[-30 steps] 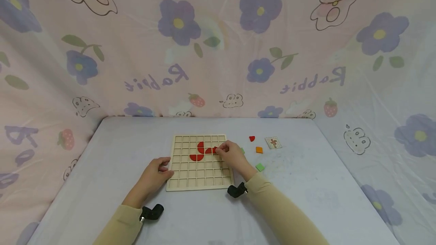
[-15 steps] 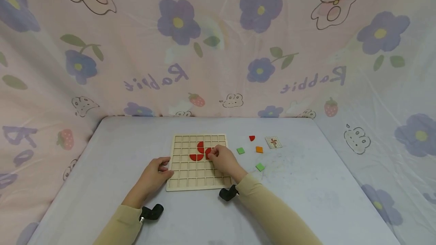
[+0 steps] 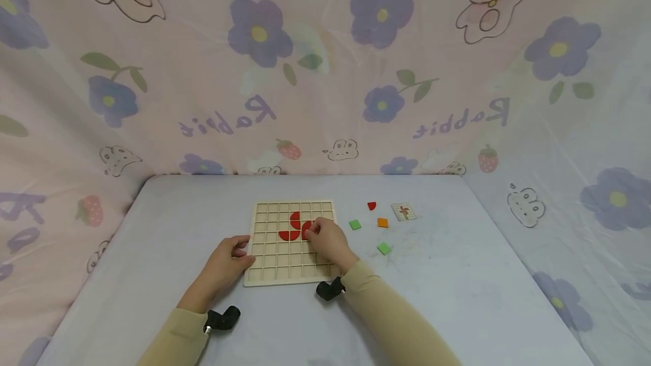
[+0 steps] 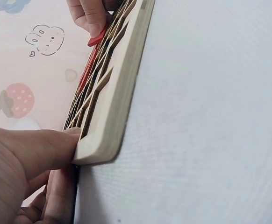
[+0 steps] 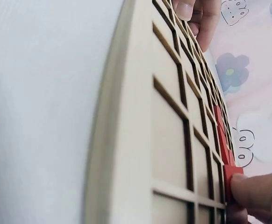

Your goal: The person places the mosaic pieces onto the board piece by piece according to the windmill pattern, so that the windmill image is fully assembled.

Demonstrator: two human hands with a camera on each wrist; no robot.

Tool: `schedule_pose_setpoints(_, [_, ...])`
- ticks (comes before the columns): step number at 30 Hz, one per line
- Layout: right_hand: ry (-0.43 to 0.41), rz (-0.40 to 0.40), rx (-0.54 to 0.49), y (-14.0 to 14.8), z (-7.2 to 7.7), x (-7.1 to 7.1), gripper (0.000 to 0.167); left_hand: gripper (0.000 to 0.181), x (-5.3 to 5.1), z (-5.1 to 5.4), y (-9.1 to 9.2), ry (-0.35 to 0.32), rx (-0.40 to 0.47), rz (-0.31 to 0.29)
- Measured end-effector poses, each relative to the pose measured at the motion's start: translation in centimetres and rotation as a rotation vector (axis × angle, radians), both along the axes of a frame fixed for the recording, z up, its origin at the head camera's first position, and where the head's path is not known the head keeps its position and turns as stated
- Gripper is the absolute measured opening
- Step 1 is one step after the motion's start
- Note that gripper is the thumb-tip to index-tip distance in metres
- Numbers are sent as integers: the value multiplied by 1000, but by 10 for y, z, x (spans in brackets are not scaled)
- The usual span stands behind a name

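Note:
A pale wooden grid board lies flat, with red rounded pieces set in cells near its middle. My right hand is over the board's right half, pinching a red piece between thumb and fingers. In the left wrist view that red piece looks slightly tilted at the cell walls; whether it is seated I cannot tell. At the board's left edge my left hand holds the rim, its thumb on the edge near the corner and the other fingers curled beside it. The right fingers partly hide the cells below.
Right of the board lie two green squares, an orange square and a red quarter-round piece. A small pattern card is beyond them. Patterned cloth hangs behind the white table.
My right hand has moved left and slightly toward me over the board, carrying the red piece to a cell beside the others. A green square came into view. My left hand stays at the rim.

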State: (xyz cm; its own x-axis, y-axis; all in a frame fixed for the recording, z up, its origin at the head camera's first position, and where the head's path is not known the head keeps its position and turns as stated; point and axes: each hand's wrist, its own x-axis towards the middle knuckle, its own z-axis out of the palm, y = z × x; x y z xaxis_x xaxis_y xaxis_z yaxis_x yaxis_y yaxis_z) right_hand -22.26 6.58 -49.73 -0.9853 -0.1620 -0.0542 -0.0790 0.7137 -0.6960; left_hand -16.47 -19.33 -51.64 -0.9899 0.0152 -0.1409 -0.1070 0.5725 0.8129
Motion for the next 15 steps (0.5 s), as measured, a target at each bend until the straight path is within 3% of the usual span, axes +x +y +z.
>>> schedule_pose_setpoints(15, [2,3,-4,1,2,0,17,55,1,4,1,-6,-12,4])
